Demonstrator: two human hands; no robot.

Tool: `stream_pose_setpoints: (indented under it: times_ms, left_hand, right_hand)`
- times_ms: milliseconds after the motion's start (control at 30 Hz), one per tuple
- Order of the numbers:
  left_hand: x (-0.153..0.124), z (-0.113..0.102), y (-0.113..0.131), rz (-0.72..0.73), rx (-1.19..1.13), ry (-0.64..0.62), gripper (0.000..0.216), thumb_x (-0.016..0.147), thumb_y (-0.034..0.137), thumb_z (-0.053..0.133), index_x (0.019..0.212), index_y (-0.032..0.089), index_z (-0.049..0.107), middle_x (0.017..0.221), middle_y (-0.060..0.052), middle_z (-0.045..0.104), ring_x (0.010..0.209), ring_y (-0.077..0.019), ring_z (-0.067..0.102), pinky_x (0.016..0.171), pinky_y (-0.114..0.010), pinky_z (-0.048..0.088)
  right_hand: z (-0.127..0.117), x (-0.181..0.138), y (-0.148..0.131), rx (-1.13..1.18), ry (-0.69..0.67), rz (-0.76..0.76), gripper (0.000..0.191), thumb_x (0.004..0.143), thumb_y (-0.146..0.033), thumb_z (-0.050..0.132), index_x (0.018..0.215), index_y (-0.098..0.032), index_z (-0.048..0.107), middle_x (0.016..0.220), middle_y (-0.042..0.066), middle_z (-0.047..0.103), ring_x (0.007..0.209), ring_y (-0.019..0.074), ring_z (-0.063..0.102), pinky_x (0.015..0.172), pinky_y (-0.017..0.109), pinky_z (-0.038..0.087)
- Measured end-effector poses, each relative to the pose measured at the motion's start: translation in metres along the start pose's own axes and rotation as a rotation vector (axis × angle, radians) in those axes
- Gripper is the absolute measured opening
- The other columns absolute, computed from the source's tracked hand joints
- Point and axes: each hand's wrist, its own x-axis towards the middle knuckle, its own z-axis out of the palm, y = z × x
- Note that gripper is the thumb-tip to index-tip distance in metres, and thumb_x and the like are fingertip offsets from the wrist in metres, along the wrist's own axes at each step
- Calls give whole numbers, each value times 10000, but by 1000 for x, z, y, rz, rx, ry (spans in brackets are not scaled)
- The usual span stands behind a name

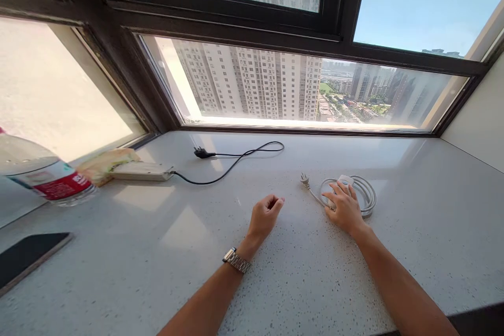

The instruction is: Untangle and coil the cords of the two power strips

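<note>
Far left edge of the speckled white stone sill [165, 252]: flat black phone-like slab [27, 257] near the front, clear plastic water bottle with a red label [43, 176] behind it, lying tilted. Next along, toward the back edge by the window: beige wrapped packet [103, 164], white power strip [142, 170], and its thin black cable with black plug [232, 160] looped out toward mid-sill. Left hand [264, 216], metal watch [236, 260] on the wrist, sat mid-sill, fingers loosely curled, holding nothing, well apart from the black cable. Right hand [343, 209] lay flat, fingers spread, pressing on the coiled white cord with a white inline block [352, 191], right of centre; its pronged plug [304, 180] stuck out left, between the two hands. My read: cord was light, rubbery, springy, so the coil would unwind if lifted by one strand. Better grip across the whole bundle, or by the rigid block. Not fragile, slightly slick on polished stone.
</note>
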Motion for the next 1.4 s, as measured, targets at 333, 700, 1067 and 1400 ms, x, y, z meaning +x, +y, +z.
stream_pose_setpoints:
  times_ms: [333, 700, 1067, 1400]
  left_hand:
    - [-1, -4, 3, -29, 68, 41, 383, 720, 507, 468, 528, 197, 349, 482, 50, 280, 462, -86, 255, 444, -220, 221]
    - [2, -4, -4, -2, 234, 12, 348, 736, 456, 457, 525, 189, 384, 469, 42, 349, 464, -98, 340, 467, -220, 244]
    - [32, -47, -7, -67, 615, -10, 359, 787, 460, 417, 912, 176, 597, 885, -77, 635, 775, -213, 584, 595, -277, 415]
    - [93, -101, -35, -374, 929, -183, 728, 819, 545, 397, 1416, 131, 356, 1509, -197, 238, 1376, -402, 186, 1043, -622, 198]
  right_hand:
    - [-1, 12, 101, -159, 122, 357, 361, 787, -264, 573, 1140, -275, 653, 1358, 63, 503, 1316, 297, 342, 1078, 497, 205]
    - [-22, -29, 223, -380, 303, 723, 411, 757, -318, 525, 1131, -210, 655, 1311, 135, 532, 1234, 335, 399, 1011, 535, 224]
    - [-27, -36, 264, -340, 470, 582, 444, 792, -456, 478, 1080, -166, 652, 1205, 185, 585, 1136, 364, 470, 946, 565, 268]
    - [-13, -11, 162, -301, 689, 85, 407, 894, -507, 431, 976, -171, 646, 1130, 135, 616, 1110, 290, 521, 964, 438, 352]
